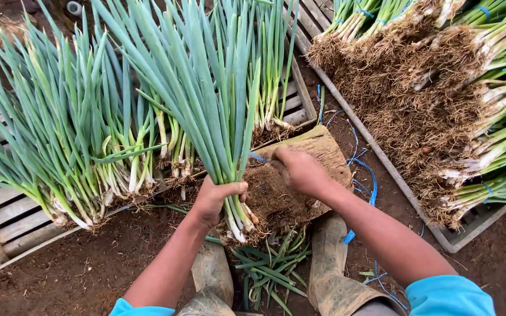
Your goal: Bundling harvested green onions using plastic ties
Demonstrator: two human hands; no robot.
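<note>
At the far left, loose green onions (60,146) lean in a row against a wooden slatted pallet (7,216) that lies on the bare soil (89,269). Near the middle, the left hand (215,199) is closed tight around a bunch of green onions (206,99), gripping it just above the white stems and muddy roots, with the long leaves fanning up and away. Just to its right, the right hand (300,169) is curled over a blue string (259,157) on a worn brown board (300,175). Trimmed green leaves (270,263) lie on the soil between two muddy boots (329,263). More blue string (367,181) trails beside the board. At the far right, tied bundles (487,76) are stacked on another pallet, their roots facing left.
</note>
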